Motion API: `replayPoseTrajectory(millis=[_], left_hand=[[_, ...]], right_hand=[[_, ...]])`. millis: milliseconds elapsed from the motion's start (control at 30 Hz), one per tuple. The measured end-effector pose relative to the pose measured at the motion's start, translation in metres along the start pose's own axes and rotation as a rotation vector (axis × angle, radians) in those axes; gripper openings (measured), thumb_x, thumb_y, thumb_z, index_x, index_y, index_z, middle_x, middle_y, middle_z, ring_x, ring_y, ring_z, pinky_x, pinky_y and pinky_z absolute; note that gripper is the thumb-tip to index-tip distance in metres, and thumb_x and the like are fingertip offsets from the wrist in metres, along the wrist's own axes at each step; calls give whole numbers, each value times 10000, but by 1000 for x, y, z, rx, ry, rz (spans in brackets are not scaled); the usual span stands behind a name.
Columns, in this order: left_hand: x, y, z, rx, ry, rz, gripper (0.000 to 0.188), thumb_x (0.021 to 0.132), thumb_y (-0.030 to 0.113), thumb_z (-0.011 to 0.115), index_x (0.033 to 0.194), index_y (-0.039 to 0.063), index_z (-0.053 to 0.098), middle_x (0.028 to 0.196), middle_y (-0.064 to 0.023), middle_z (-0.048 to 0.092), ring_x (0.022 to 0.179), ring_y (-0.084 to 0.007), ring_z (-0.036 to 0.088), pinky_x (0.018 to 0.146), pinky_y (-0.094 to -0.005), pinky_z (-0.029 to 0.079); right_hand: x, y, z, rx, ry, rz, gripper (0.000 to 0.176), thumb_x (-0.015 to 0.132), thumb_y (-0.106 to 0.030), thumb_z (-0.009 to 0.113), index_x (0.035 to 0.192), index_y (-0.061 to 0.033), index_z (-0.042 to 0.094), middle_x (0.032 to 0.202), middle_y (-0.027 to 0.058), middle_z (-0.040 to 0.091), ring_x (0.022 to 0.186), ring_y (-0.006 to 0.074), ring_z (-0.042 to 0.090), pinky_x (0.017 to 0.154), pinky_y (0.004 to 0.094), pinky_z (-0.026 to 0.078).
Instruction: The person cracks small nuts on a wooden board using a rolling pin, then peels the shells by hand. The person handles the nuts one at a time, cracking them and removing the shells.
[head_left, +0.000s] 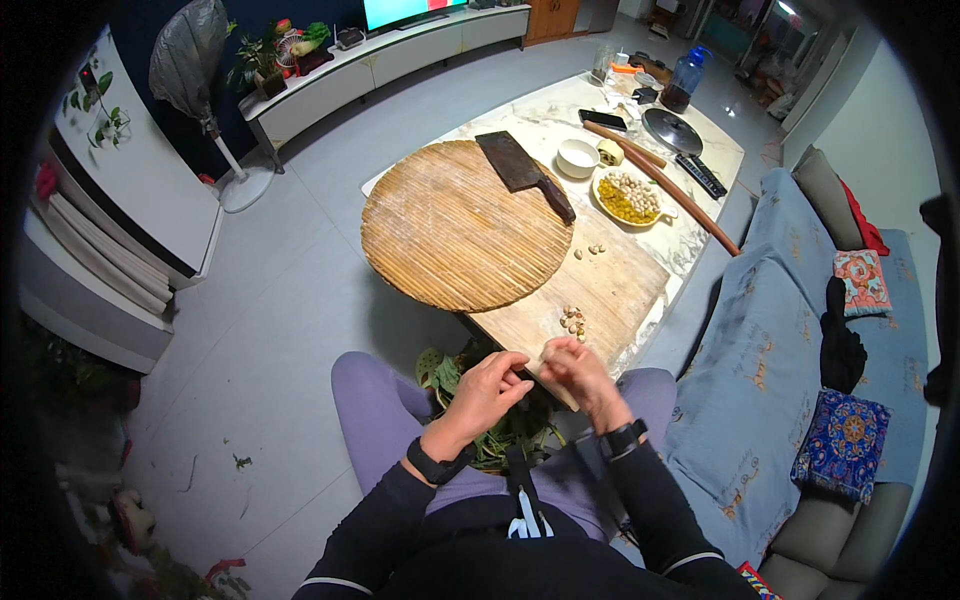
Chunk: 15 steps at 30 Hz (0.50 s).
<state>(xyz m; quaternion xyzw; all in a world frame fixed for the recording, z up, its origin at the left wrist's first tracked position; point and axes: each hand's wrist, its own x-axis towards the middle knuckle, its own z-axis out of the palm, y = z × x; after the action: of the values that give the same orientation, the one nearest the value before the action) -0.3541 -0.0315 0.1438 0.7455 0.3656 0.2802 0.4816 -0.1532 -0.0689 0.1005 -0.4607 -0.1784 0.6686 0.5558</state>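
Observation:
My left hand (484, 394) is at the near edge of a wooden board (615, 277), its fingers curled and thumb apart; whether it holds anything is too small to tell. Close on its right, my right hand (577, 371) has bent fingertips over the board's edge, perhaps around something small. Just beyond it lie several small nuts or seeds in shells (572, 319), with a few more (589, 250) farther up the board. A round slatted mat (465, 232) dusted with white powder overlaps the board, and a cleaver (517, 165) rests on it. Leafy greens (499, 442) show below my hands.
A plate of yellow and whitish pieces (628, 196), a white bowl (577, 158), a rolled dough piece (610, 153) and long wooden rods (679, 195) lie on the marble table (517, 112). Behind them are a pan lid (672, 132) and a blue jug (684, 81). A sofa (757, 360) stands right.

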Motion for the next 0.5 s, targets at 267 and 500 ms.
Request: replayPoseTrajectory(millis=[267, 500], left_hand=[[-19, -1, 0, 82, 63, 31, 248, 786, 100, 741, 1013, 36, 664, 862, -67, 638, 706, -131, 625, 636, -258, 517], [-29, -10, -4, -65, 56, -52, 179, 776, 107, 732, 924, 32, 668, 810, -112, 634, 687, -203, 638, 633, -307, 513]], right_hand=[[-29, 50, 37, 87, -8, 101, 164, 903, -192, 671, 979, -65, 601, 889, 10, 651, 792, 101, 640, 706, 228, 551], [-39, 56, 34, 190, -78, 161, 139, 919, -174, 647, 994, -60, 618, 908, 5, 653, 813, 80, 638, 729, 198, 551]])
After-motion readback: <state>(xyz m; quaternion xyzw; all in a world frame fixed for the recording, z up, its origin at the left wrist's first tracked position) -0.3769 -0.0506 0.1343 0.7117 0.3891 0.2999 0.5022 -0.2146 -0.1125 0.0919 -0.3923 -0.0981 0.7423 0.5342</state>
